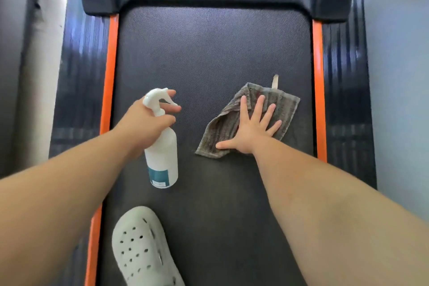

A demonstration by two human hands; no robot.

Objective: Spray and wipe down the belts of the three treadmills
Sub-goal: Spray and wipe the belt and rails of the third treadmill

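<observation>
Dark treadmill belt (209, 53) between orange side strips (111, 65), left hand (148, 121) gripping white spray bottle (162, 158) with unreadable teal label, right hand (253, 130) pressing flat, fingers spread, on grey cloth (285, 104), white perforated clog (141, 248) nearby

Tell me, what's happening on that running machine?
A person is cleaning the treadmill's belt. The left hand grips a white spray bottle by its neck, with the nozzle aimed up the belt. The right hand presses flat, fingers spread, on a grey cloth that lies on the belt. One foot in a white clog stands on the belt's near end.
</observation>
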